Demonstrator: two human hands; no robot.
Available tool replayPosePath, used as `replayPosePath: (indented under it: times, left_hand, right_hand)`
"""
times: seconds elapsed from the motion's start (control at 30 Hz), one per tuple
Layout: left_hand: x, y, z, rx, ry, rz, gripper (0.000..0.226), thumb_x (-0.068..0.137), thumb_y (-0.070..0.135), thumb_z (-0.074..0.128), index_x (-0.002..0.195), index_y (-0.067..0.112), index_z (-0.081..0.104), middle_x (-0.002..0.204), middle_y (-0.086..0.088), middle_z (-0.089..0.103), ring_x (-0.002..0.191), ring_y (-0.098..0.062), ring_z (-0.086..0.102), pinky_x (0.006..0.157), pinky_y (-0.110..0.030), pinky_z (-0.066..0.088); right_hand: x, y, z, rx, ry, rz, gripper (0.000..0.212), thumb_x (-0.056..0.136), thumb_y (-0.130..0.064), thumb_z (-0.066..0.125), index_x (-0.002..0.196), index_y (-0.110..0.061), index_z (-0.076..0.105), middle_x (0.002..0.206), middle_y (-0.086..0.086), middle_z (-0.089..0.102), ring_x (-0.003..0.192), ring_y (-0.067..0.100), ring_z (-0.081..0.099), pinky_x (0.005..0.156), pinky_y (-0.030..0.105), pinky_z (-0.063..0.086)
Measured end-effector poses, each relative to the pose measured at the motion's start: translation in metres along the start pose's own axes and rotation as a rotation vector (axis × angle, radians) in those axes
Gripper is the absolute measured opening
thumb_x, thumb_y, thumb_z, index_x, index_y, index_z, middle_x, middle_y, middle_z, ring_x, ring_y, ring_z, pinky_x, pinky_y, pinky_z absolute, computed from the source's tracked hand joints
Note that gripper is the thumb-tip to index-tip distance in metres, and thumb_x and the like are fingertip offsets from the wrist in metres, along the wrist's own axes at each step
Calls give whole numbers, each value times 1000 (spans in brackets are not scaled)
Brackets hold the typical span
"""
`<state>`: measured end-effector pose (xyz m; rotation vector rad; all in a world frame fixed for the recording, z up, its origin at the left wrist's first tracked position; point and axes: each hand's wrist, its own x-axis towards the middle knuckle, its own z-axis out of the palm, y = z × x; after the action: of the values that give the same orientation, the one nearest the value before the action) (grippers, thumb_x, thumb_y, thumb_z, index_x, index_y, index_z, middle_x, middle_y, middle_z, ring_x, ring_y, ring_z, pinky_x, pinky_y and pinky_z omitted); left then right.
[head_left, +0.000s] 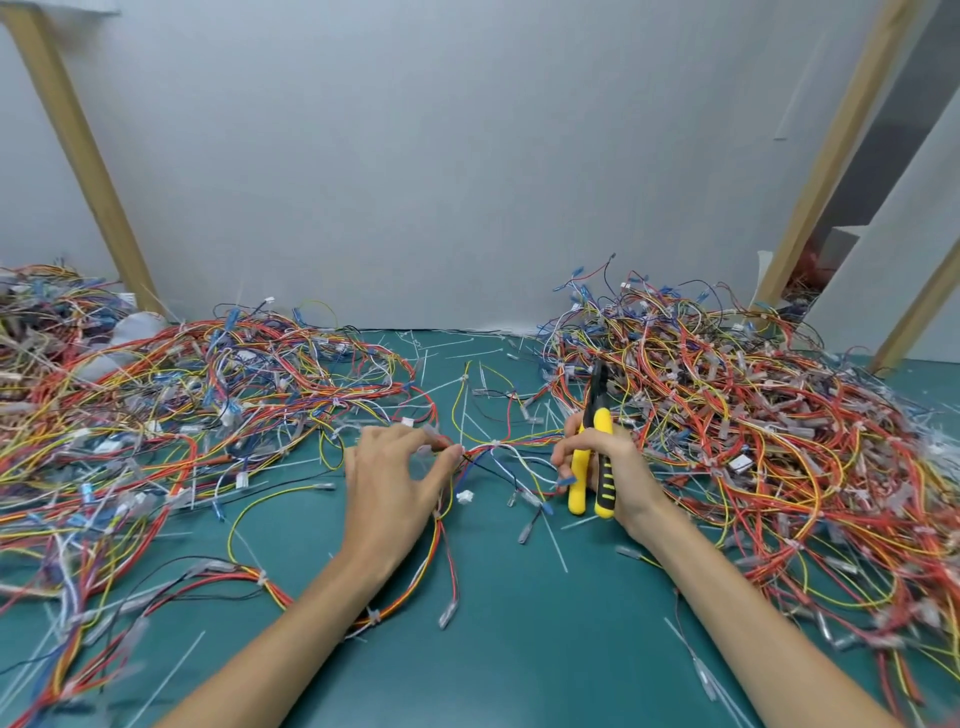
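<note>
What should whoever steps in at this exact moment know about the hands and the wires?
Left hand pinches one end of the wire bundle; right hand grips the yellow cutters, nose pointing away from the wires.
The bundle spans between the hands over the green mat, a white cable tie still around it.
A left pile and a right pile of wires flank the hands.
Done, seemingly: loose ties strewn on the mat.
Left: probably snip this tie.

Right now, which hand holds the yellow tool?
The right hand grips the yellow-and-black-handled metal cutters; the left hand only pinches thin coloured wires.
</note>
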<state>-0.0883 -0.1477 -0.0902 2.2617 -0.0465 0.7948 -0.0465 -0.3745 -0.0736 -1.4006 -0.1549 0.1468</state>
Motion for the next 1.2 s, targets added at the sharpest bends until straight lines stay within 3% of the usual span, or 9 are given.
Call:
replayPosePath:
  times: [0.1,0.2,0.33,0.5,0.67,0.8,0.93,1.2]
  left_hand:
    - [-1,1,-1,-123,-54,29,5,81,28,76,79,26,73,76,12,67,73,-2,59,73,-22,43]
    - [-1,1,-1,-174,-81,-15,5,81,27,76,78,24,73,69,14,68,70,-1,62,68,-12,44]
    - [2,0,-3,-382,-172,-187,7,89,16,68,82,16,70,71,4,73,67,-12,70,69,-31,57]
    - [5,1,-6,-566,-167,-208,11,93,0,59,86,5,66,76,-3,74,69,-13,71,61,-19,53]
    - [4,4,-9,-564,-112,-144,17,90,-6,58,85,8,66,76,6,73,77,-5,70,69,-13,50]
    - [5,3,-10,-539,-75,-120,22,89,-7,58,83,13,66,76,7,73,78,-8,70,73,-20,52]
    - [4,2,-10,-554,-80,-120,22,90,-6,59,83,14,66,79,2,74,83,-14,72,80,-33,55]
    - [5,2,-7,-511,-164,-210,15,88,0,63,83,14,69,80,1,75,81,-10,71,76,-25,51]
  right_hand:
    - [-3,-2,2,-88,-15,-47,18,69,-12,61,84,-7,53,71,19,60,52,22,51,53,29,47]
    - [-6,-5,4,-194,-63,-86,21,73,-17,60,90,-7,53,73,16,61,56,21,52,55,28,47]
    - [-10,-6,12,-299,-137,-128,20,74,-17,60,91,-9,55,74,18,58,60,22,50,58,34,46]
    - [-13,-5,23,-431,-231,-153,25,67,-9,57,91,-7,55,73,9,54,59,18,48,56,28,44]
    - [-17,-1,36,-765,-333,-209,28,60,-17,61,88,-21,59,72,2,62,65,20,54,61,33,45]
    - [-22,3,42,-1138,-328,-328,28,58,-31,61,84,-22,56,74,-3,59,73,23,51,66,38,48]
    - [-25,8,44,-1272,-306,-403,25,60,-35,58,76,-30,39,72,-9,46,72,20,45,60,35,38]
    - [-25,15,43,-1340,-277,-430,31,62,-37,58,81,-32,34,72,-10,45,71,20,45,57,32,34]
